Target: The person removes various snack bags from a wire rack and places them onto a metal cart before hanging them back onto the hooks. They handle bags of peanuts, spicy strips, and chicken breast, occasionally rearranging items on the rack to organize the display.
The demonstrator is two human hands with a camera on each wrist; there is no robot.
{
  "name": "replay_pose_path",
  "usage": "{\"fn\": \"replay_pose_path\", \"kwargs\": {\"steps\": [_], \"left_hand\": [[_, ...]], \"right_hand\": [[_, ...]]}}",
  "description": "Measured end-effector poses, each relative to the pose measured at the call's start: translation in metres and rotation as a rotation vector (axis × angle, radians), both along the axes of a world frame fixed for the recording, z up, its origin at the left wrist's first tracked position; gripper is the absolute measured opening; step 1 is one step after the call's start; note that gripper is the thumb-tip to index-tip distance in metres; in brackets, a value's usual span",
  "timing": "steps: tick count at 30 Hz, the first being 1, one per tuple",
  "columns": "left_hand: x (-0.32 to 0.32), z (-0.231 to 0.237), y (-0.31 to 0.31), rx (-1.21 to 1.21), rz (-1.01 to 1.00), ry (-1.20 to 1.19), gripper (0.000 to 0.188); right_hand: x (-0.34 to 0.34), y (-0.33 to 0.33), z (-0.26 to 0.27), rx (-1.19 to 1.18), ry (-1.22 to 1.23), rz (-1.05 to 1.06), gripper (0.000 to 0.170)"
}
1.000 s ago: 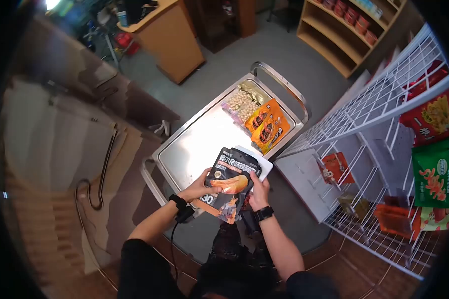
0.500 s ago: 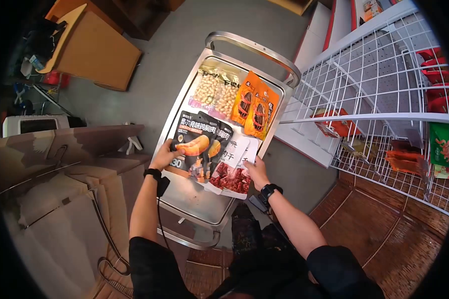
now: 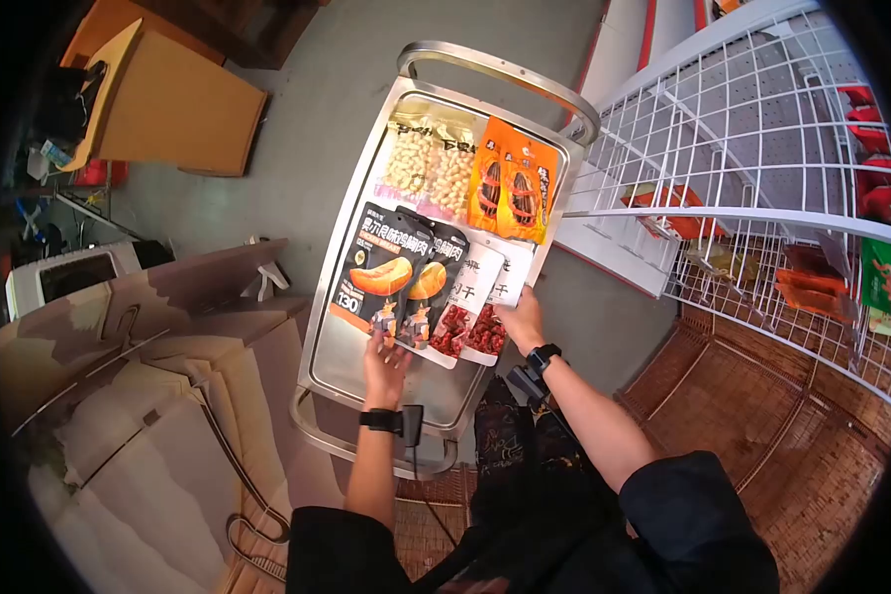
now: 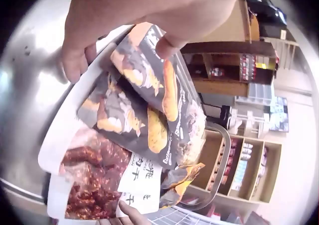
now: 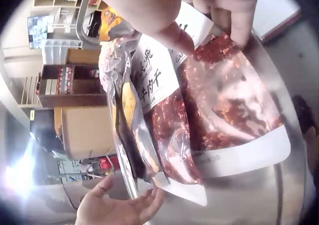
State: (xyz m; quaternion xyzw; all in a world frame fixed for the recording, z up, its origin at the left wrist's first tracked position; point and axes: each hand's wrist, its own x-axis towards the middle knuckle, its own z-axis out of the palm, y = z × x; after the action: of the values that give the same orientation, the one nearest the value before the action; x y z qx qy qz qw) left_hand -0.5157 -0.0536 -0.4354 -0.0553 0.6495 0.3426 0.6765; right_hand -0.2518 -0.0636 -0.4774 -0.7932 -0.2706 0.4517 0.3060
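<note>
Two black chicken pouches (image 3: 378, 275) and two white-topped red meat pouches (image 3: 456, 315) lie overlapping in a row on the metal cart tray (image 3: 345, 368). My left hand (image 3: 386, 374) is at the lower edge of the black pouches; in the right wrist view that hand (image 5: 119, 205) has its palm up and fingers loosely bent, gripping nothing. At the right edge of the outer white-topped pouch (image 3: 511, 269) is my right hand (image 3: 522, 322). The right wrist view shows its thumb on the face of this pouch (image 5: 227, 103) and its fingers bent at the side.
Nut bags (image 3: 409, 163) and orange pouches (image 3: 525, 193) lie at the tray's far end. A white wire rack (image 3: 752, 129) with snack packs stands on the right. Cloth-like panels (image 3: 158, 356) are on the left, and a wooden desk (image 3: 183, 99) stands at the back left.
The pouches have gone from my hands onto the tray, fanned into a row. My left hand has let go of the black pouch's left side and moved to the lower edge. The view has turned.
</note>
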Motion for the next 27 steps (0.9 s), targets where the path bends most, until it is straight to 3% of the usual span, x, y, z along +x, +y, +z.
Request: {"fn": "replay_pose_path", "kwargs": {"steps": [5,13,14,16,18,20,21,22,23,25,27], "left_hand": [[0.022,0.005,0.003,0.043,0.003,0.003,0.047],[0.009,0.001,-0.007,0.01,-0.038,0.056,0.052],[0.004,-0.003,-0.011,0.025,-0.045,0.049,0.05],[-0.008,-0.003,-0.026,0.064,-0.187,0.072,0.055],[-0.006,0.01,-0.034,0.064,-0.259,0.072,0.06],[-0.006,0.009,-0.042,0.173,-0.459,0.186,0.044],[0.0,0.014,-0.039,0.174,-0.546,0.227,0.022],[0.007,0.016,-0.039,0.337,-0.646,0.115,0.018],[0.019,0.019,-0.045,0.439,-0.749,0.249,0.027],[0.047,0.044,-0.049,0.416,-0.822,0.26,0.035],[0.073,0.039,-0.058,0.412,-0.883,0.194,0.036]], "right_hand": [[-0.008,0.01,0.03,-0.049,-0.091,-0.004,0.05],[0.004,-0.019,0.042,-0.014,-0.225,0.071,0.039],[0.009,-0.025,0.044,-0.009,-0.136,0.09,0.039],[0.029,-0.057,0.033,0.08,-0.113,0.14,0.037],[0.057,-0.087,0.041,-0.015,-0.005,0.089,0.033],[0.096,-0.124,0.035,-0.064,0.047,0.096,0.038],[0.117,-0.143,0.04,-0.039,0.019,0.093,0.038],[0.142,-0.159,0.063,-0.037,-0.009,0.103,0.039],[0.166,-0.181,0.073,-0.011,0.041,0.007,0.037],[0.214,-0.219,0.075,0.069,0.064,-0.18,0.03],[0.269,-0.253,0.108,0.251,0.091,-0.405,0.026]]}}
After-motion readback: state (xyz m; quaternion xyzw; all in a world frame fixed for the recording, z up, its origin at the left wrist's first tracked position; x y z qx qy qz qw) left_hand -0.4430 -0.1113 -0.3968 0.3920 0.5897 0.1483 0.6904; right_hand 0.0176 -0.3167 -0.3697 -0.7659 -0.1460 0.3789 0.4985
